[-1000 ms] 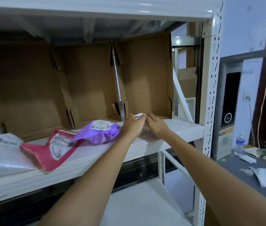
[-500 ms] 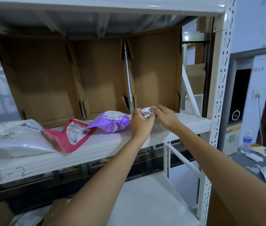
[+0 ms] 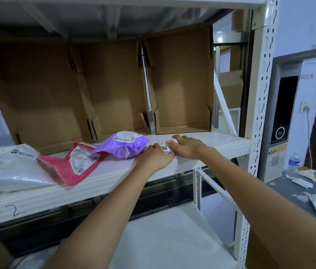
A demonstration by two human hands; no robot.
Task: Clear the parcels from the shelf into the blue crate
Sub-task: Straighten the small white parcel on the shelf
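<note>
I am closing both hands, left (image 3: pixel 158 154) and right (image 3: pixel 185 145), with fingers curled on the small white parcel (image 3: pixel 166 148) lying just right of the purple parcel (image 3: pixel 126 144), risking nudging it; crate unseen.

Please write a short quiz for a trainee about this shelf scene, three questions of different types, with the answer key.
1. True or false: the soft purple plastic mailer lies inside one of the open brown cardboard boxes.
2. Which parcel lies between the purple mailer and the white plastic mailer? A) a blue crate B) the flat red plastic mailer C) a bottle
3. Fill in: both the left hand and the right hand touch the small white labelled parcel on the white metal ____.

Key: 1 false (it lies in front of them); 2 B; 3 shelf.
</note>
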